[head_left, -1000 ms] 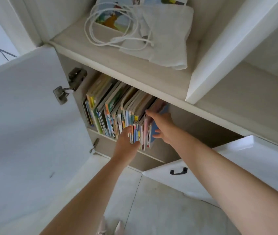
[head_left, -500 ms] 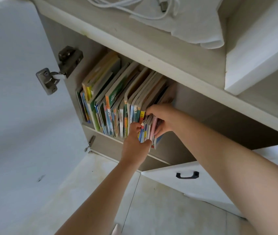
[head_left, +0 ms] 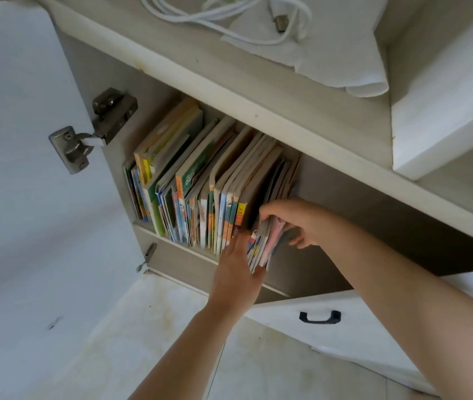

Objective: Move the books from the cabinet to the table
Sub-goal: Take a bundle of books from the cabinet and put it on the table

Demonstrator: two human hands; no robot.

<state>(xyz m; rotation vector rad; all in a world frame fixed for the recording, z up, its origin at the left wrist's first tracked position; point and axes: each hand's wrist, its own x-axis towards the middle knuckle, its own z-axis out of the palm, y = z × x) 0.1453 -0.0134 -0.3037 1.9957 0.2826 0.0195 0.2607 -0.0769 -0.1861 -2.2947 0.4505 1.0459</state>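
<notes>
The books [head_left: 200,192] have glossy paper covers. The cabinet [head_left: 258,90] looks like matt pale wood laminate, its hinge [head_left: 93,128] dull metal.

Both bare forearms are stretched forward and upward from the bottom of the view, converging near the middle. The left hand [head_left: 236,272] is held flat and edge-on, fingers together and extended, thumb side up, pressed against what lies between the hands. The right hand [head_left: 298,220] is curled from the other side, thumb laid over the top, fingers wrapped below. The right forearm is angled in from the lower right.
</notes>
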